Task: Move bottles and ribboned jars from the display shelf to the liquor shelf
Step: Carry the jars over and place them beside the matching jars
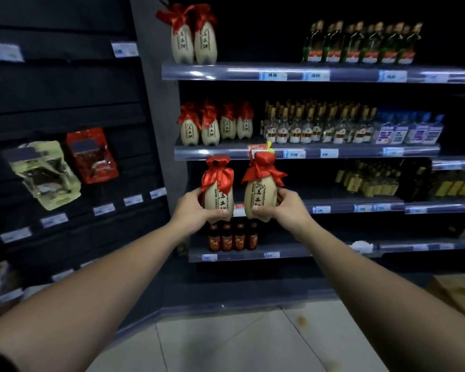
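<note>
**Two jars up, one per hand**

Liquor shelf ahead w/ matching jars, prob. why these are raised toward it. Left hand wrapped round left jar; right hand wrapped round right jar, both upright, in air, just apart.

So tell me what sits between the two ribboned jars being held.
In the head view, nothing sits between the left jar and the right jar; the gap shows only the shelf edge behind.
</note>
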